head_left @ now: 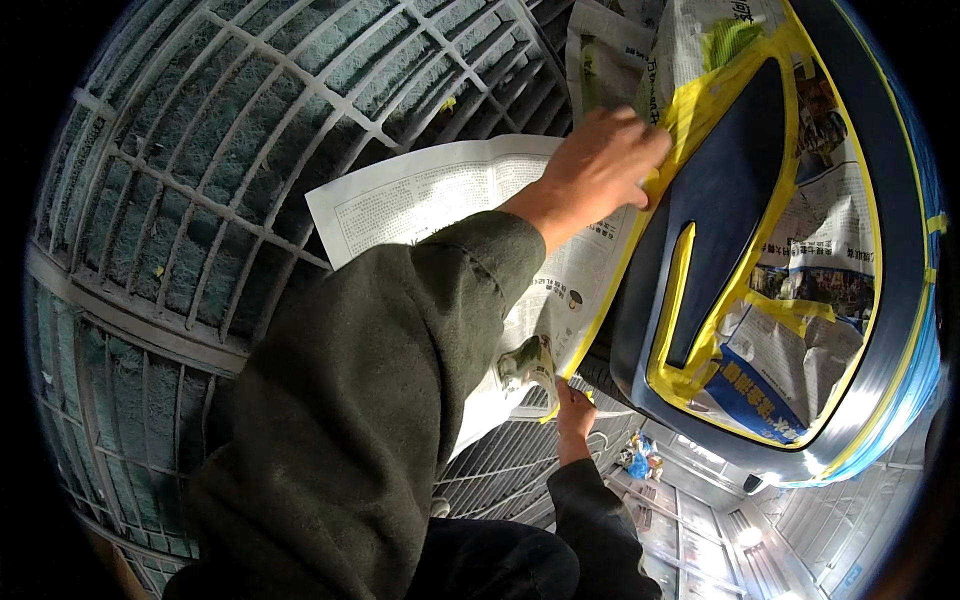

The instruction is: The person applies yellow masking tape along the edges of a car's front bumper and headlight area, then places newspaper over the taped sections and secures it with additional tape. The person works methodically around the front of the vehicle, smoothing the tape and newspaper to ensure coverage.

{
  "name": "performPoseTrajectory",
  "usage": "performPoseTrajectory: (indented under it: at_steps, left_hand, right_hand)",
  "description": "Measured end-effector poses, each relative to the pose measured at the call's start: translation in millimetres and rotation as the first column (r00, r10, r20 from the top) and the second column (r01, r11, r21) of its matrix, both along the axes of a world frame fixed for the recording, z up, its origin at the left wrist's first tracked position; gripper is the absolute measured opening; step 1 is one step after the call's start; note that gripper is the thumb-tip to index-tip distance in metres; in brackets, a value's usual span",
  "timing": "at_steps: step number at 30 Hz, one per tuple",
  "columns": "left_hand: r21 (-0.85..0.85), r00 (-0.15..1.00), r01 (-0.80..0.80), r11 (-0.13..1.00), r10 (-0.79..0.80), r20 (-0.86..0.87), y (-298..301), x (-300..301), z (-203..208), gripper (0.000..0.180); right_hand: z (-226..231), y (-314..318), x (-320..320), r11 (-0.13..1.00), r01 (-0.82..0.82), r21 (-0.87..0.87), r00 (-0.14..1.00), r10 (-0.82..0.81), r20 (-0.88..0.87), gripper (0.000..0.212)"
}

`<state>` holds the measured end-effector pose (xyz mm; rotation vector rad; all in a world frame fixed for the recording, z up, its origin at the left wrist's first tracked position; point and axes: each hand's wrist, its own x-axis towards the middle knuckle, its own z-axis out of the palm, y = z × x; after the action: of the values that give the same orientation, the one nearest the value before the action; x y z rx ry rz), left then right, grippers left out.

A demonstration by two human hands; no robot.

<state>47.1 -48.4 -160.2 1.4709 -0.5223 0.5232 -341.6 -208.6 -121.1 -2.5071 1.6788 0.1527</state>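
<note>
A newspaper sheet hangs along the left side of a dark blue panel, which looks like part of a vehicle body. Yellow masking tape runs down the sheet's right edge. My left hand is closed at the upper part of this edge, its fingertips and thumb on the tape beside the panel. Lower down, my right hand pinches the tape at the sheet's bottom corner, where short yellow ends stick out. The paper is crumpled just above that hand. My left sleeve covers part of the sheet.
Other newspaper pieces, bordered with yellow tape, cover much of the panel. Blue plastic film wraps its right rim. Metal floor grating lies over greenish fibrous matting. My knee shows below, and a bright room with lamps lies at lower right.
</note>
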Motion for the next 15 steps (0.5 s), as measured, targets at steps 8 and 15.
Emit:
performPoseTrajectory:
  at_steps: [8, 15]
  left_hand:
    - [-0.524, 0.735, 0.093, 0.847, -0.413, -0.537, -24.3, -55.0, 2.8, 0.019]
    - [-0.771, 0.521, 0.193, 0.607, -0.729, -0.444, -38.0, -18.6, 8.7, 0.022]
  right_hand:
    - [-4.8, -7.8, -10.3, 0.994, -0.087, -0.063, 0.994, 0.083, -0.070, 0.045]
    - [-4.7, -23.5, -24.7, 0.995, -0.098, -0.034, 0.992, 0.095, -0.079, 0.043]
